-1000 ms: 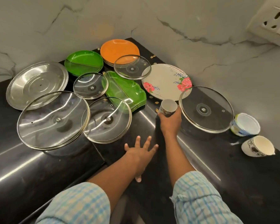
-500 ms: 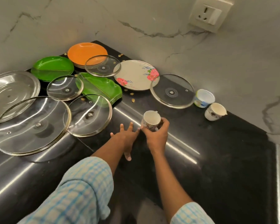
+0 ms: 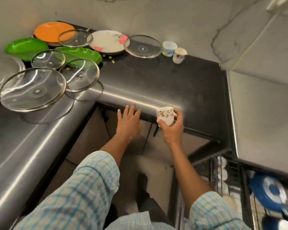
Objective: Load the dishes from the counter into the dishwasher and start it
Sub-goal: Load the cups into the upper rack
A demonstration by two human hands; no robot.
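The small white china cup with a flowered print is in the air just past the front edge of the polished black stone desk, mouth up and a little tilted. The right hand has its grip clamped round the cup's lower body, thumb on the near side and fingers wrapped behind. The left hand lies flat on the desk's edge, fingers straight and holding nothing; it looks like a brace while the person turns. Down to the right is the dishwasher's wire rack, blurred, with a round blue plate in it. To my eye the good way is to carry the cup low to that rack, turn it mouth down only once it is over a free spot, and seat it clear of the blue plate so nothing knocks. I can't make out which spots are free. A second small white cup and a little blue-and-white bowl wait at the back by the wall, with plates and glass lids further left.
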